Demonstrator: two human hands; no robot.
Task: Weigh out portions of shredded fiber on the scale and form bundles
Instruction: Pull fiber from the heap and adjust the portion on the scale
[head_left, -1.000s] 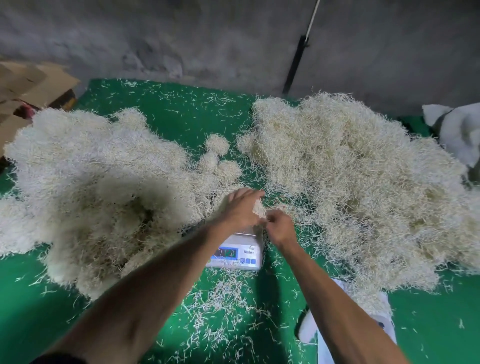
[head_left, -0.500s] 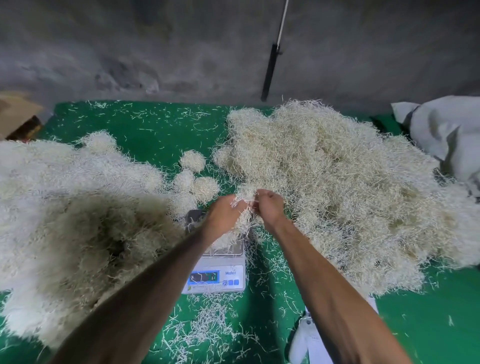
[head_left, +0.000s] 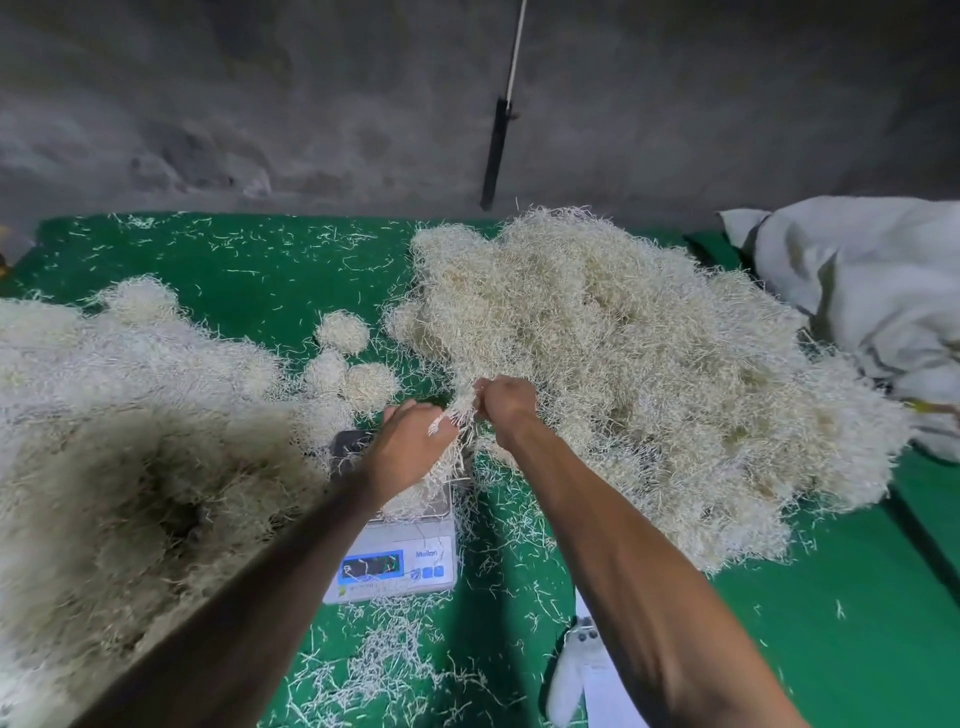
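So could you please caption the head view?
Both hands tease a fiber tuft above the scale.

Two hands (head_left: 410, 441) (head_left: 506, 405), one scale (head_left: 400, 561), two fiber heaps (head_left: 623, 374) (head_left: 130, 441).

- Green table (head_left: 249, 270): I see loose strands scattered all over it.
- Large fiber pile (head_left: 649, 384) on my right; flatter fiber heap (head_left: 119, 447) on my left.
- Small round bundles (head_left: 343, 332) between them.
- Scale (head_left: 400, 561) near centre, touching the left heap.
- White cloth (head_left: 857, 270) at far right.
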